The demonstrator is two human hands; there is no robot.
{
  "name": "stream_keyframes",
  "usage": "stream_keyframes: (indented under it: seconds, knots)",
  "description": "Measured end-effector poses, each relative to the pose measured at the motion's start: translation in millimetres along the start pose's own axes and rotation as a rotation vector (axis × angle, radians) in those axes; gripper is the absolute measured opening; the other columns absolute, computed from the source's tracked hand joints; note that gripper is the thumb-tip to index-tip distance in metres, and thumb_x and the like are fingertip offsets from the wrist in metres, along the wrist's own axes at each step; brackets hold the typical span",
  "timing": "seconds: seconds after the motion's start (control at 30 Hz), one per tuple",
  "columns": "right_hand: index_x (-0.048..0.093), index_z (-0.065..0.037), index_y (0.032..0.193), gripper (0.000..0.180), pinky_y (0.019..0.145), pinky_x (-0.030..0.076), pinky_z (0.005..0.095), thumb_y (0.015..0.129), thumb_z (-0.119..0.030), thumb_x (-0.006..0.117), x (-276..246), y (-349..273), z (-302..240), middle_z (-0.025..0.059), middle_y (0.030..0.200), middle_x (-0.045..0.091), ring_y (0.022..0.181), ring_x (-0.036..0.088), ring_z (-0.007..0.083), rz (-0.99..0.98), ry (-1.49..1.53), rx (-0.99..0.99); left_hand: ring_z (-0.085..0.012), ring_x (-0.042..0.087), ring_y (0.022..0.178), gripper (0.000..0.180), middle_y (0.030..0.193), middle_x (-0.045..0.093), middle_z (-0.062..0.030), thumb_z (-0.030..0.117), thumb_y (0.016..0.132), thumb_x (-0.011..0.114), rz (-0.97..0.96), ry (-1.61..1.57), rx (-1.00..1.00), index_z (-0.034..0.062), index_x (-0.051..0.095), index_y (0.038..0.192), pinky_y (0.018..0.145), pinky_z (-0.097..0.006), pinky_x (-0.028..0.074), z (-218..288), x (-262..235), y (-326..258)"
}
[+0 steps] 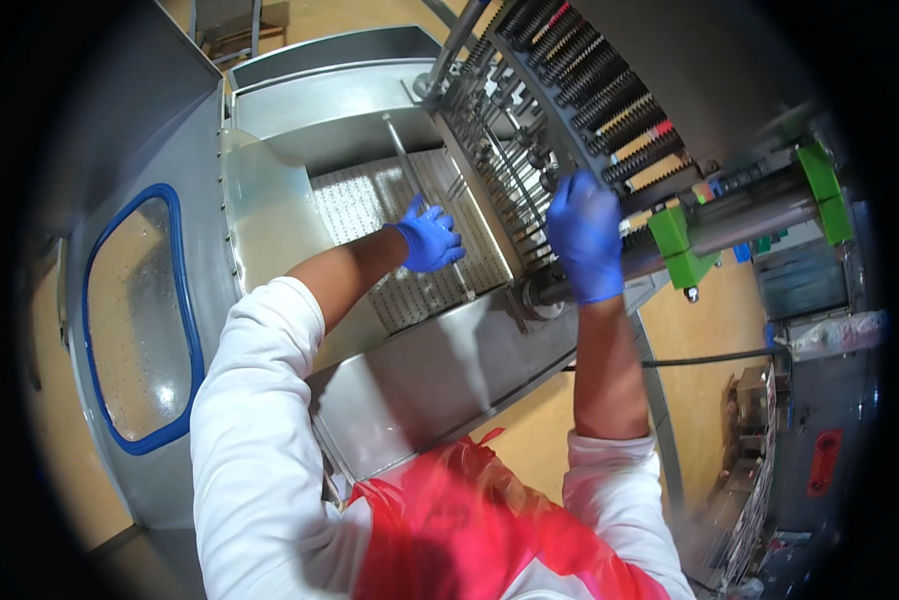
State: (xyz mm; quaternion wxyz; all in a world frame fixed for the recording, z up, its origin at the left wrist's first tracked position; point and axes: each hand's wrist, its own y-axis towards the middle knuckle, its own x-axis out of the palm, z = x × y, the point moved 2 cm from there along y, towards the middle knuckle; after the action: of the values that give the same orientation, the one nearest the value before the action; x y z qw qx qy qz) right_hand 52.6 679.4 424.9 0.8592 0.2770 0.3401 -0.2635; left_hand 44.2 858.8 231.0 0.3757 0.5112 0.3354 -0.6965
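My left hand [429, 238], in a blue glove, reaches over a thin metal rod [401, 150] that crosses the machine's bed. Its fingers are spread, and the rod passes beneath the palm; whether the two touch, I cannot tell. Below the rod is a white perforated belt [354, 205], wet and shiny. My right hand [584, 235], also gloved in blue, is raised in front of a rack of metal needles [514, 150]. Blurred by motion, it looks curled closed, and anything inside it is hidden. Dark coil springs [589, 80] line the frame above the needles.
To the left stands a steel cover with a blue-edged window [134, 320]. On the right, a metal bar carries green clamps [681, 248], with a black cable [714, 357] running below. The machine's steel front edge [409, 390] lies close to my red apron [469, 510].
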Motion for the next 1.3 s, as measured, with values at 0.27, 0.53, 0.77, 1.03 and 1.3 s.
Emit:
stream_keyframes:
  seconds: [0.27,0.53,0.77,1.03,1.3]
  knots:
    - [0.06,0.002,0.097,0.013,0.056,0.056,0.0434,0.095,-0.011,0.057,41,-3,-14,0.0187,0.073,0.066,0.064,0.067,0.0403,0.334,0.199,0.22,-0.0373,0.041,0.134,0.042,0.129,0.053,-0.0138,0.048,0.103,0.037,-0.03,0.001,-0.011,0.0265,0.065,0.125,0.115,-0.076,0.011,0,-2,-2]
    - [0.057,-0.001,0.092,0.016,0.054,0.052,0.0502,0.1,-0.014,0.055,-59,25,-8,0.0176,0.064,0.062,0.059,0.065,0.0411,0.361,0.626,0.411,-0.0366,0.041,0.134,0.042,0.129,0.053,-0.0128,0.049,0.103,0.037,-0.045,-0.004,-0.052,0.027,0.066,0.125,0.115,-0.076,0.011,-10,7,-11]
    - [0.061,-0.004,0.093,0.008,0.055,0.054,0.046,0.097,-0.01,0.057,46,-13,-19,0.0206,0.07,0.065,0.064,0.067,0.0401,0.122,0.498,0.375,-0.0359,0.041,0.134,0.041,0.128,0.053,-0.0124,0.049,0.103,0.039,-0.028,0.004,-0.01,0.0265,0.066,0.124,0.114,-0.077,0.011,0,-4,1]
    - [0.046,-0.001,0.139,0.044,0.059,0.057,0.0437,0.097,-0.011,0.055,-61,32,1,0.0236,0.072,0.067,0.063,0.068,0.0394,0.474,0.706,0.417,-0.0364,0.041,0.134,0.043,0.129,0.053,-0.013,0.051,0.102,0.04,-0.024,-0.042,-0.064,0.0248,0.066,0.125,0.115,-0.075,0.011,-11,3,-11]
    - [0.064,0.002,0.099,0.017,0.062,0.058,0.0462,0.096,-0.014,0.057,36,-3,6,0.027,0.078,0.068,0.072,0.071,0.041,0.082,0.449,0.355,-0.0365,0.04,0.135,0.045,0.131,0.052,-0.0138,0.051,0.103,0.039,-0.053,-0.037,-0.009,0.0237,0.064,0.128,0.116,-0.075,0.01,3,-6,3]
